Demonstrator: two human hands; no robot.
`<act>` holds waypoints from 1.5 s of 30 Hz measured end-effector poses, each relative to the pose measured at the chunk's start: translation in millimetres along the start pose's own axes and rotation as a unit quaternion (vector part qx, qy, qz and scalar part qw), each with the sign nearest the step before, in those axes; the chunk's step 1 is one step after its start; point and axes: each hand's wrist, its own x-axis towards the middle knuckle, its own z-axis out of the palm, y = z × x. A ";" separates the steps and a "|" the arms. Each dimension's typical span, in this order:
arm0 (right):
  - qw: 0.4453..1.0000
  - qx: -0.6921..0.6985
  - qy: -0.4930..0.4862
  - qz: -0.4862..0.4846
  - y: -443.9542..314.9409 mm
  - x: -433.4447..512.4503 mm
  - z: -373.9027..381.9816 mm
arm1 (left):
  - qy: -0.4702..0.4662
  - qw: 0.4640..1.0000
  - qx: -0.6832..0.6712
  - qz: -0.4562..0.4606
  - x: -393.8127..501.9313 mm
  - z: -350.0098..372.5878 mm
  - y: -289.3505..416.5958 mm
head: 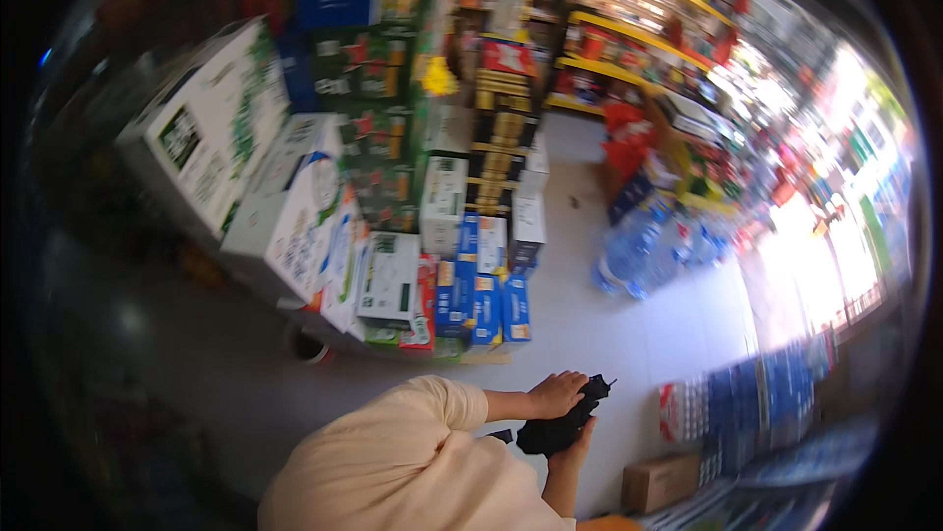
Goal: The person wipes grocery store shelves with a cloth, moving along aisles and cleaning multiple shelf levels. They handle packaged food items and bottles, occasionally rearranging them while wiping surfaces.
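Observation:
My left hand [560,395] lies over the top of a bundled black item [549,434], its fingers bent onto the upper end. From below, my right hand [573,450] holds the same item, with the fingers along its lower side. The item looks soft and dark, perhaps cloth; what it is exactly cannot be told. A short thin tip sticks out at its upper right end. Both hands are in front of my body, close to the light beige shirt [412,457]. A small dark piece shows beside the shirt, left of the bundle.
Stacked cartons [390,273] stand ahead to the left. Large clear blue water bottles [630,251] stand on the pale tiled floor [575,317] ahead right. A brown cardboard box [661,482] and shrink-wrapped packs [744,398] lie at the right. Yellow-edged shelves [633,30] hold goods farther back.

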 end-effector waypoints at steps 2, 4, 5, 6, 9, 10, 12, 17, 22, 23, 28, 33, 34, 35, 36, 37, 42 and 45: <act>0.990 -0.125 -0.053 -0.032 -7.1 14.7 2.1 | -0.020 0.992 -0.031 -0.122 -11.6 -7.2 -23.7; 0.967 -0.229 -0.108 -0.020 -2.8 33.4 5.7 | -0.068 0.971 -0.044 -0.225 -28.4 -24.1 -58.7; 0.951 -0.280 -0.130 0.004 0.1 44.4 7.0 | -0.115 0.955 -0.044 -0.271 -40.0 -35.0 -78.8; 0.931 -0.326 -0.161 0.024 1.6 55.0 7.6 | -0.121 0.942 -0.034 -0.310 -55.8 -48.4 -99.8; 0.872 -0.425 -0.189 0.155 16.0 88.5 13.7 | -0.020 0.889 -0.036 -0.456 -130.2 -60.0 -123.1; 0.838 -0.465 -0.221 0.180 23.8 95.5 18.8 | 0.057 0.883 -0.068 -0.461 -158.2 -62.4 -118.5; 0.788 -0.504 -0.305 0.178 47.1 100.2 33.1 | 0.277 0.831 -0.074 -0.477 -211.6 -61.0 -88.3; 0.561 -0.622 -0.534 0.117 124.7 81.5 86.1 | 0.392 0.665 -0.369 -0.518 -266.8 -56.1 4.2; 0.464 -0.531 -0.652 0.278 222.2 5.3 112.6 | 0.614 0.536 -0.367 -0.448 -329.8 -77.6 37.3; 0.464 -0.473 -0.687 0.300 241.8 -11.9 117.4 | 0.652 0.510 -0.351 -0.438 -351.9 -84.4 39.1; 0.463 -0.538 -0.660 0.246 337.1 -88.4 159.1 | 0.744 0.466 -0.353 -0.324 -473.0 -115.6 60.9; 0.484 -0.529 -0.642 0.269 441.0 -145.2 201.5 | 0.794 0.396 -0.345 -0.307 -577.7 -161.3 85.0; 0.487 -0.521 -0.655 0.249 463.9 -152.6 207.9 | 0.820 0.359 -0.332 -0.296 -595.4 -173.7 86.0; 0.478 -0.557 -0.640 0.228 488.2 -160.1 211.3 | 0.828 0.353 -0.309 -0.306 -615.9 -183.7 88.7; 0.451 -0.562 -0.663 0.203 502.2 -159.3 215.7 | 0.845 0.356 -0.286 -0.278 -632.9 -192.2 90.1; 0.411 -0.627 -0.646 0.141 523.5 -162.8 215.7 | 0.847 0.365 -0.285 -0.262 -649.3 -199.6 91.5; 0.299 -0.636 -0.695 0.150 601.8 -172.6 222.1 | 0.869 0.354 -0.274 -0.213 -701.6 -258.8 86.4; 0.202 -0.644 -0.735 0.068 660.7 -192.7 231.0 | 0.855 0.369 -0.240 -0.274 -725.1 -306.9 80.9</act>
